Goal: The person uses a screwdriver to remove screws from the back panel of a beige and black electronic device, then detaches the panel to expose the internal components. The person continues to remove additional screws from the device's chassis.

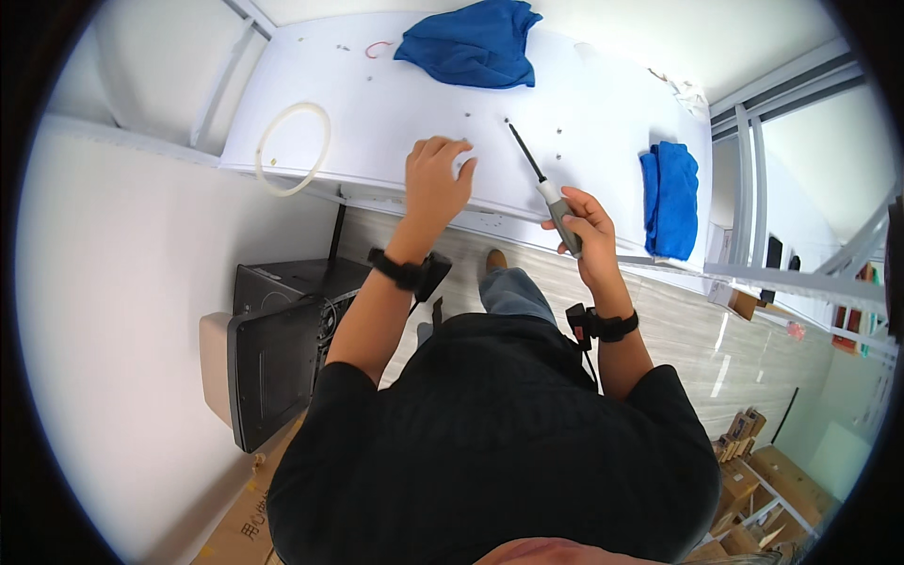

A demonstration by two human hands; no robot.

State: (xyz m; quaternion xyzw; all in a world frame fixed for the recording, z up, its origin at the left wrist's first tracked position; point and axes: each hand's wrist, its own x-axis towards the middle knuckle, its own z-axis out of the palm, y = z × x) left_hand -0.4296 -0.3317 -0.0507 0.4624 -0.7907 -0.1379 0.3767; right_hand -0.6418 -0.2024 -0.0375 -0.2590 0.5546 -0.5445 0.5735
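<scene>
We hold a screwdriver in our right hand, fingers wrapped tight round its grey handle. Its dark shaft slants up and to the left over the white table, the tip hanging near a few small dark screws scattered on the top. The handle sits right at the table's near edge.

Our left hand lies flat on the table just left of the shaft, fingers bent and pressed down on the surface; we cannot tell whether anything small is under them. Both wrists wear black straps.

Further out, a blue cloth lies bunched at the far side of the table, and a second, folded one hangs at the right edge, near the right hand. A white ring rests on the left corner, partly over the edge. A small red hook sits near the bunched cloth.

Below the table, to our left, stands a black box on the floor, with cardboard boxes far right.
</scene>
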